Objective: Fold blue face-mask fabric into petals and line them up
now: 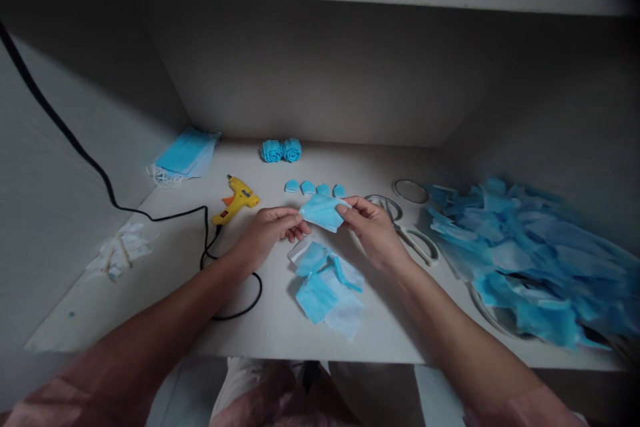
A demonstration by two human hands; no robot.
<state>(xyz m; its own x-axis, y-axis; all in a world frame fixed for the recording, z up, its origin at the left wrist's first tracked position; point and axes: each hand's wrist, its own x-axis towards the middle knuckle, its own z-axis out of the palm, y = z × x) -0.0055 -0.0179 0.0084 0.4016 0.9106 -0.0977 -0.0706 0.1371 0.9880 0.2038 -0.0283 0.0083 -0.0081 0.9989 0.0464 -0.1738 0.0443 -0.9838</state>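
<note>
Well, the held fabric piece (321,212) is light blue, slightly wrinkled.

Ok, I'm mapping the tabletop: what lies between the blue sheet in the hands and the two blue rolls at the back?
A row of four small blue pieces lies between the blue sheet and the two blue rolls, as the head view shows.

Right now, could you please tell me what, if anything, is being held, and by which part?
A blue fabric piece: the left hand pinches its left end, the right hand its right end.
</note>
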